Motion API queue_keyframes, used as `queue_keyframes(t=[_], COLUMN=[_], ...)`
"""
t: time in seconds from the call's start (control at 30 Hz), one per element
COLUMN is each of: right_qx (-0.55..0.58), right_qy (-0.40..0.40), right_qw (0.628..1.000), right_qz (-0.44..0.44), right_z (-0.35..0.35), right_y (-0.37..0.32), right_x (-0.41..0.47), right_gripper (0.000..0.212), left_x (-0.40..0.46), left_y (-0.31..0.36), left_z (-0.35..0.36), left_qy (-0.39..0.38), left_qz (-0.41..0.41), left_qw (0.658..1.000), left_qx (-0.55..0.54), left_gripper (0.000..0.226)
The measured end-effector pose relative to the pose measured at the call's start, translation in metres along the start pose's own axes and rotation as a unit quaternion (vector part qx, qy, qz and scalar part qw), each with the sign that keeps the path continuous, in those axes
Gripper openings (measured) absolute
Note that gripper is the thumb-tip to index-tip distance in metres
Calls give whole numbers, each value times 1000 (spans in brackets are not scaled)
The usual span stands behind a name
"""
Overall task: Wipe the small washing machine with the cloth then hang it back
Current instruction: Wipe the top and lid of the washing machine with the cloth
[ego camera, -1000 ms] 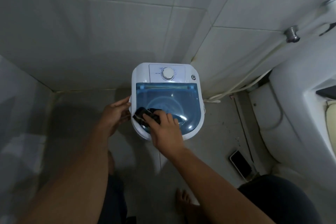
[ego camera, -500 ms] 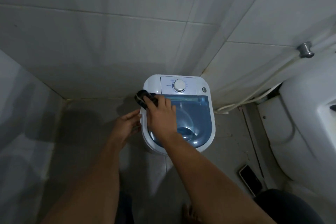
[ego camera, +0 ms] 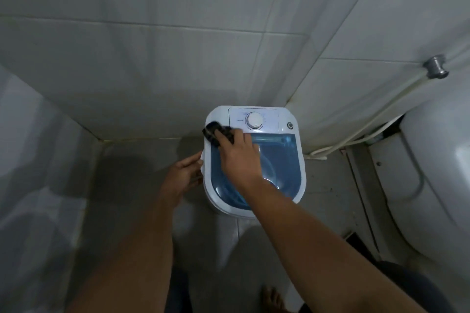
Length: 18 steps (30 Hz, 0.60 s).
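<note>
Head view: the cloth [ego camera: 218, 132], a dark bunched wad, is clamped under the right hand's [ego camera: 239, 157] fingers and pressed on the washer's [ego camera: 254, 157] far-left top corner, beside the dial [ego camera: 255, 119]. A second ago it was being rubbed on the near-left rim of the blue lid [ego camera: 282, 160]; the wipe has thus been carried up the left edge, so wiping seems under way, hanging undone. The washer's left side is steadied by the left hand [ego camera: 184, 176], fingers loosely together against it.
</note>
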State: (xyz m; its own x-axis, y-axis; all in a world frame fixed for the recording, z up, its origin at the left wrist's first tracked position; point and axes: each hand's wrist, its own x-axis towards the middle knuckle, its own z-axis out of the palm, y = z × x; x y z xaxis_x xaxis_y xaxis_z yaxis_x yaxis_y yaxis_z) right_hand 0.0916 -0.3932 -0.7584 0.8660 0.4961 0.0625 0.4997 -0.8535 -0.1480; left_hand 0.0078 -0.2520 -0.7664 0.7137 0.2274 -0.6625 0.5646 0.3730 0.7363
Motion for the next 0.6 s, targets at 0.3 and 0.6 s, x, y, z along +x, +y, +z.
queue_keyframes(t=[0.3, 0.6], right_qx=[27, 378], right_qy=[-140, -108], right_qw=[989, 914], right_qz=[-30, 103], right_z=[-31, -186], right_y=[30, 26], right_x=[-147, -144], right_gripper=[63, 52], left_x=[-38, -185], left_y=[-1, 54], left_z=[-11, 57], left_qy=[96, -68], left_qz=[-23, -1], left_qw=[989, 993], left_qx=[107, 94], left_gripper=[36, 40])
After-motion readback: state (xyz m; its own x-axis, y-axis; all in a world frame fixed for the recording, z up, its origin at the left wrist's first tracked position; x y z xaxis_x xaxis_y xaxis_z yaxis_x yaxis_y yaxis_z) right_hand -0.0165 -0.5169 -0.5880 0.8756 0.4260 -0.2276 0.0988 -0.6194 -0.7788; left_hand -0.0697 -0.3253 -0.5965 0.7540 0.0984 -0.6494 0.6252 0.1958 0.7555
